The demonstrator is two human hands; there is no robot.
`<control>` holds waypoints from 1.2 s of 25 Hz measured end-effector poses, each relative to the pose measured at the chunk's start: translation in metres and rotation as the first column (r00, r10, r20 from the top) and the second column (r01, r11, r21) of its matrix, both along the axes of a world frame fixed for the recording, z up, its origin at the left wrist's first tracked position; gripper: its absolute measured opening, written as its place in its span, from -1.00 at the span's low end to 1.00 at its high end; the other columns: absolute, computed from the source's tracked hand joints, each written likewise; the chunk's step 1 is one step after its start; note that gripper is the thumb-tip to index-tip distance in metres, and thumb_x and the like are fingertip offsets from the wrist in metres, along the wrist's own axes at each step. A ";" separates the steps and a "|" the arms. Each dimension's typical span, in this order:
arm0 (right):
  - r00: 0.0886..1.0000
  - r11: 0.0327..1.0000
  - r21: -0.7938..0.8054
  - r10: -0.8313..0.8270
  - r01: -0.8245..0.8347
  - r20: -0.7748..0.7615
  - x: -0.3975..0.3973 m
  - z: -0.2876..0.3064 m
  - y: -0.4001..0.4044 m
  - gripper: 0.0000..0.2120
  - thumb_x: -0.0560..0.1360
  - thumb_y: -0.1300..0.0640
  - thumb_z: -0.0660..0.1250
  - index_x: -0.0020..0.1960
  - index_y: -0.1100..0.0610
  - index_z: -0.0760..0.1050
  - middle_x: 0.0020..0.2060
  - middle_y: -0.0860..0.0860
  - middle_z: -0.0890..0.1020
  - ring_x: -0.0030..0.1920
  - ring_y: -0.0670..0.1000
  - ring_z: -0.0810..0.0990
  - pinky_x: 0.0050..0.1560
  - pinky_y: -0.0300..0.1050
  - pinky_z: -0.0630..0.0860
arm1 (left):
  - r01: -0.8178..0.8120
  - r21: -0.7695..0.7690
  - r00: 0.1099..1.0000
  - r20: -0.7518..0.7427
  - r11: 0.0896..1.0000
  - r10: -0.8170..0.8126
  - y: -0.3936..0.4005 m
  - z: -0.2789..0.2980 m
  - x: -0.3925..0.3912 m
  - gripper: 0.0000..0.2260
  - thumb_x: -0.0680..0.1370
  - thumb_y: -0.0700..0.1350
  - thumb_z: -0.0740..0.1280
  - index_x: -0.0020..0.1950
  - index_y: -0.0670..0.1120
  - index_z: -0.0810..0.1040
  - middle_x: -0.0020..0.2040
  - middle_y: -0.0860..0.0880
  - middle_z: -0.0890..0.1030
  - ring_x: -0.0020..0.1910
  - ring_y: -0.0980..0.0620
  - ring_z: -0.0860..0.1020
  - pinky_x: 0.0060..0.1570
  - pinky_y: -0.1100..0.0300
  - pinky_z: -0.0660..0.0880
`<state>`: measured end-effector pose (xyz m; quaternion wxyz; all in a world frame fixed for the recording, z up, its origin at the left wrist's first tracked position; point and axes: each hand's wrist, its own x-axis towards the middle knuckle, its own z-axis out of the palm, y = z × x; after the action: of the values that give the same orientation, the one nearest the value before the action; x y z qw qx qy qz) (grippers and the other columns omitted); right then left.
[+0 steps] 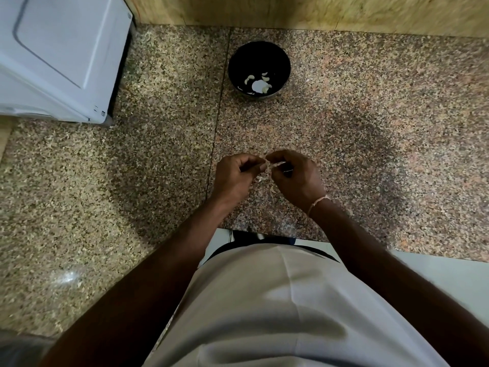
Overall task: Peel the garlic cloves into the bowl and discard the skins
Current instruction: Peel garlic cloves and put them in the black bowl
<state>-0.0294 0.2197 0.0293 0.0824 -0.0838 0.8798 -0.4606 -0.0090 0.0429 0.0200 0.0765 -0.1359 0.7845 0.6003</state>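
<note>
Both of my hands meet over the speckled granite counter (pixel 370 128), fingertips together. My left hand (pixel 235 176) and my right hand (pixel 296 178) pinch a small garlic clove (pixel 270 165) with papery skin hanging from it. Most of the clove is hidden by my fingers. Bits of skin (pixel 262 179) lie on the counter just below my hands, and another piece of skin (pixel 273 190) lies nearer to me. Farther back stands a black bowl (pixel 238 59) holding several peeled white cloves (pixel 258 84).
A white appliance (pixel 60 56) fills the back left corner of the counter. A wooden wall panel (pixel 317 11) runs along the back. The counter's front edge (pixel 264 231) is close to my body.
</note>
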 end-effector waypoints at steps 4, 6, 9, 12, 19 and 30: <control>0.999 1.000 -0.015 0.014 -0.014 0.030 0.000 -0.005 -0.007 -0.88 0.54 0.11 0.49 0.07 0.03 0.70 -0.16 -0.11 0.72 -0.19 -0.20 0.67 -0.22 -0.30 0.57 | 0.004 0.022 1.000 -0.011 1.000 -0.004 -0.009 0.000 0.005 -0.91 0.55 -0.21 0.53 -0.05 -0.02 0.74 -0.20 -0.01 0.73 -0.25 0.14 0.62 -0.26 0.25 0.56; 0.999 1.000 -0.024 0.021 -0.020 0.049 -0.003 -0.006 -0.010 -0.89 0.54 0.10 0.50 0.07 0.03 0.69 -0.15 -0.11 0.72 -0.17 -0.17 0.69 -0.19 -0.25 0.61 | -0.018 0.042 1.000 -0.009 0.999 0.018 -0.014 0.001 0.008 -0.85 0.55 -0.21 0.53 -0.09 0.06 0.73 -0.20 0.00 0.73 -0.27 0.15 0.62 -0.28 0.28 0.56; 0.992 0.993 -0.040 0.112 -0.110 0.065 -0.009 -0.005 -0.018 -0.86 0.56 0.04 0.49 0.10 0.05 0.69 -0.10 -0.11 0.73 -0.13 -0.17 0.69 -0.15 -0.29 0.60 | -0.060 0.112 0.997 0.047 0.992 0.055 -0.023 0.001 0.011 -0.91 0.55 -0.18 0.54 -0.08 0.02 0.74 -0.22 -0.07 0.73 -0.31 0.05 0.61 -0.30 0.14 0.57; 0.981 0.983 0.026 0.181 -0.183 0.071 -0.016 -0.006 -0.028 -0.92 0.58 0.04 0.45 0.02 0.04 0.67 -0.20 -0.17 0.67 -0.21 -0.22 0.64 -0.26 -0.43 0.47 | -0.180 0.187 0.982 0.096 0.966 0.164 -0.032 0.000 0.013 -0.93 0.54 -0.21 0.54 -0.07 -0.07 0.69 -0.21 -0.07 0.74 -0.28 0.00 0.68 -0.23 0.06 0.67; 0.987 0.949 0.273 0.162 -0.156 0.002 -0.052 -0.015 -0.056 -0.91 0.60 0.08 0.35 0.05 0.07 0.59 -0.11 0.01 0.68 -0.14 0.04 0.65 -0.11 0.01 0.66 | -0.302 0.121 0.951 0.099 0.945 0.292 -0.042 -0.001 0.004 -0.87 0.68 -0.13 0.37 0.06 -0.18 0.65 -0.15 -0.08 0.74 -0.23 -0.10 0.70 -0.18 -0.11 0.71; 0.999 0.934 0.357 -0.008 -0.008 0.044 -0.077 -0.023 -0.074 -0.88 0.53 0.06 0.36 -0.07 0.07 0.66 -0.22 0.01 0.69 -0.21 0.05 0.65 -0.22 -0.14 0.51 | -0.268 0.079 0.959 0.117 0.960 0.258 -0.044 0.001 0.002 -0.90 0.69 -0.18 0.36 0.10 -0.19 0.63 -0.08 -0.17 0.73 -0.21 -0.11 0.70 -0.17 -0.19 0.70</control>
<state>-0.1059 0.1460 0.0063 0.1158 -0.0570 0.9468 -0.2949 -0.0071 -0.0006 0.0211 0.0437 -0.2667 0.7253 0.6332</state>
